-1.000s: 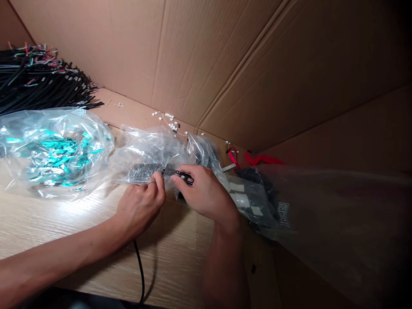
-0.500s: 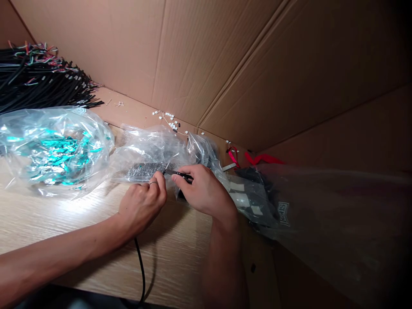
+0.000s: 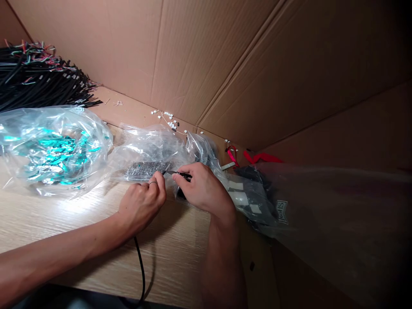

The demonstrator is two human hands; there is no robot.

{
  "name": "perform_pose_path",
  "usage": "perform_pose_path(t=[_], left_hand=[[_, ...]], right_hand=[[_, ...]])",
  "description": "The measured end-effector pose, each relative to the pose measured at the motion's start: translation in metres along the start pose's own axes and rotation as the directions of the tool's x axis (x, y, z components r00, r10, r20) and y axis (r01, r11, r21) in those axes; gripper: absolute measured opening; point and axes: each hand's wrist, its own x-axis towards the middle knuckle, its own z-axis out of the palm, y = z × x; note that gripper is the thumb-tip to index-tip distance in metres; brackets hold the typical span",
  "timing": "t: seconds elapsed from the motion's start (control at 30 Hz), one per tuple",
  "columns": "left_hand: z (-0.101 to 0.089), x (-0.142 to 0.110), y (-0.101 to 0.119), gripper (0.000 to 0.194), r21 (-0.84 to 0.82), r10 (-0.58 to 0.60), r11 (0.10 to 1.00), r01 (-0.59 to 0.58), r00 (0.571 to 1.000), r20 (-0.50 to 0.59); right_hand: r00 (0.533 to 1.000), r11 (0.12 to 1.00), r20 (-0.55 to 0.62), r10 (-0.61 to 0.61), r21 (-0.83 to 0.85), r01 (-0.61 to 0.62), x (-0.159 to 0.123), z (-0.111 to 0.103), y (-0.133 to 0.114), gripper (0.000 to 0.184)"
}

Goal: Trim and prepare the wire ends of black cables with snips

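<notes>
My left hand (image 3: 141, 199), a ring on one finger, is closed around a black cable (image 3: 140, 262). The cable hangs below the wrist and curves down past the table's front edge; its gripped stretch is hidden in the fist. In my right hand (image 3: 202, 184) is a slim black-handled tool (image 3: 184, 175) with a pointed metal tip. Thumb and fingers pinch its handle. That tip points left and meets the cable's dark end at my left fingertips; the contact is too small to make out. Just behind both hands lies a clear plastic bag (image 3: 151, 143) with a dark strip (image 3: 144, 169) at its front.
On the left are a clear bag of shiny teal pieces (image 3: 61, 156) and a heap of black cables (image 3: 41, 83) with coloured wire ends. Small white bits (image 3: 169, 115) lie along the cardboard wall (image 3: 135, 51). More bags (image 3: 257, 197) and a red ribbon (image 3: 264, 157) are at right.
The whole view has shifted very slightly. Both hands keep their grips, with the tool's tip still at the cable end.
</notes>
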Motion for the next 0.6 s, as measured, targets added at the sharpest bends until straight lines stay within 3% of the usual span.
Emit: perform_pose_path(t=[0.33, 0.5, 0.6], left_hand=[[0.001, -0.001, -0.004, 0.048, -0.005, -0.013, 1.000, 0.013, 0.998, -0.058], [0.006, -0.004, -0.008, 0.022, -0.170, -0.135, 0.978, 0.120, 0.988, -0.078], [0.011, -0.004, -0.011, 0.022, -0.300, -0.250, 0.931, 0.209, 0.963, -0.103]], right_hand=[[1.000, 0.997, -0.016, -0.010, 0.074, 0.011, -0.004, -0.007, -0.002, 0.035], [0.999, 0.997, -0.046, -0.014, 0.081, 0.018, -0.008, -0.011, -0.004, 0.029], [1.000, 0.994, -0.024, -0.018, 0.110, 0.021, -0.010, -0.014, -0.006, 0.029]])
